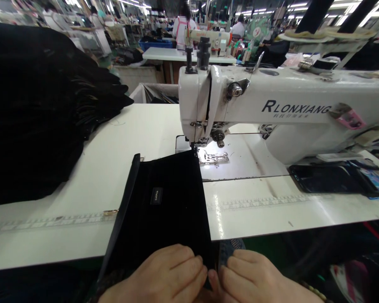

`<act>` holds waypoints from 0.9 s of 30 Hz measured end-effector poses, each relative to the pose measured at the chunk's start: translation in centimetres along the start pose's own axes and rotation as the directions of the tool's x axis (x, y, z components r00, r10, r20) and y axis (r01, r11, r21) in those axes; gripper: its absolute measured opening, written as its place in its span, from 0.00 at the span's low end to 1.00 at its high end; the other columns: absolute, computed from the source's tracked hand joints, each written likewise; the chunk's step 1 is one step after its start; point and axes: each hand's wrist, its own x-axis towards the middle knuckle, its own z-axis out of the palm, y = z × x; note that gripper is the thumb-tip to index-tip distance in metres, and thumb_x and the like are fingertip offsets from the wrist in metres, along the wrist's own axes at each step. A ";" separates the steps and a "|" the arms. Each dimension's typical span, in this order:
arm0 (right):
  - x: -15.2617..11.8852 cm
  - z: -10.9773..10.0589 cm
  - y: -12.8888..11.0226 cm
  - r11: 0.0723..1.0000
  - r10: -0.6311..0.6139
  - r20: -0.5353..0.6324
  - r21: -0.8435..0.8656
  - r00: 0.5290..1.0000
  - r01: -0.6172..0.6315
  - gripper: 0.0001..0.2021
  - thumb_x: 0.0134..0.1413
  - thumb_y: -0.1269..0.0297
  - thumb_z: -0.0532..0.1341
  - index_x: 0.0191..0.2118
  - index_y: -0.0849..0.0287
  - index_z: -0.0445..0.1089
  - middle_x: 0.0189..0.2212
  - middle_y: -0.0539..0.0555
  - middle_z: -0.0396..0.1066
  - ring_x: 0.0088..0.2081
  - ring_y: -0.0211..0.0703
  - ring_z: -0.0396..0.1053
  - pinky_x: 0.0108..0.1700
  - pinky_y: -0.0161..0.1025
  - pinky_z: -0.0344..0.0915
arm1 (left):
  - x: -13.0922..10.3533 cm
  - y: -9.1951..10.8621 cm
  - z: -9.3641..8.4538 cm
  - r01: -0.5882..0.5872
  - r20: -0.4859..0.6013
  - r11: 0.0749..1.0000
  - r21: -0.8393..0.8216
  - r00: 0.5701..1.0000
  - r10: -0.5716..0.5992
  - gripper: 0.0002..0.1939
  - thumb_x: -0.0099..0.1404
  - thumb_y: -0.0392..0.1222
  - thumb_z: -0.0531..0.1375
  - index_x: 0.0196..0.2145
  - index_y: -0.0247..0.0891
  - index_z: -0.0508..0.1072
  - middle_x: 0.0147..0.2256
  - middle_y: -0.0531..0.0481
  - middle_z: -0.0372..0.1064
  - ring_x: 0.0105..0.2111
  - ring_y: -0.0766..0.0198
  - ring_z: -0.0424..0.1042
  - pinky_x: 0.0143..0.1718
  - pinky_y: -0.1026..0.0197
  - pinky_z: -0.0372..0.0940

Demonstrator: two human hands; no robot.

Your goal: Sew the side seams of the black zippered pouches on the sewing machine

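Observation:
A black fabric piece with a small dark label hangs over the front edge of the table. Its far right corner lies under the needle area of a white sewing machine, and a dark band runs along its left side. My left hand lies over the near end of the fabric, fingers curled and closed on it. Close beside it, my right hand is also closed, at the fabric's near right edge. The thumbs almost meet there; the fabric between the fingers is mostly hidden.
A large pile of black pieces covers the table's left side. A dark phone lies to the right, below the machine arm. Measuring tape runs along the white table. Farther back, a person sits near another sewing machine.

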 end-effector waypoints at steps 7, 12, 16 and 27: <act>1.3 0.8 1.6 0.998 -0.027 0.013 -0.055 1.000 0.027 0.10 0.55 0.78 0.51 0.28 0.63 0.66 0.21 0.50 0.63 0.23 0.38 0.57 0.25 0.38 0.55 | 1.3 -2.5 -0.9 -0.004 0.031 0.999 -0.040 0.999 0.005 0.22 0.69 0.31 0.38 0.31 0.32 0.70 0.27 0.49 0.68 0.27 0.66 0.64 0.36 0.64 0.63; 2.3 0.8 3.6 1.000 -0.006 0.090 0.029 0.996 0.003 0.08 0.53 0.78 0.51 0.30 0.65 0.67 0.22 0.52 0.64 0.23 0.40 0.57 0.25 0.39 0.56 | 1.8 -4.5 -0.4 -0.015 0.037 0.998 -0.059 0.999 0.017 0.22 0.69 0.31 0.37 0.30 0.32 0.69 0.26 0.49 0.68 0.26 0.66 0.64 0.33 0.63 0.63; 3.2 1.0 5.1 0.994 0.082 0.155 0.059 0.985 -0.093 0.07 0.51 0.78 0.53 0.28 0.63 0.65 0.23 0.51 0.64 0.24 0.39 0.57 0.27 0.39 0.57 | 2.2 -6.2 0.3 -0.080 0.022 0.996 -0.029 0.997 0.080 0.22 0.69 0.30 0.37 0.29 0.31 0.69 0.25 0.49 0.68 0.25 0.65 0.64 0.32 0.62 0.64; 5.9 2.2 9.8 0.994 0.081 0.272 0.048 0.959 -0.098 0.09 0.49 0.78 0.54 0.24 0.59 0.63 0.22 0.49 0.65 0.22 0.37 0.57 0.25 0.38 0.51 | 4.1 -10.1 0.6 -0.161 0.074 0.981 0.109 0.985 0.153 0.24 0.69 0.29 0.37 0.29 0.30 0.71 0.26 0.49 0.70 0.26 0.64 0.66 0.29 0.62 0.64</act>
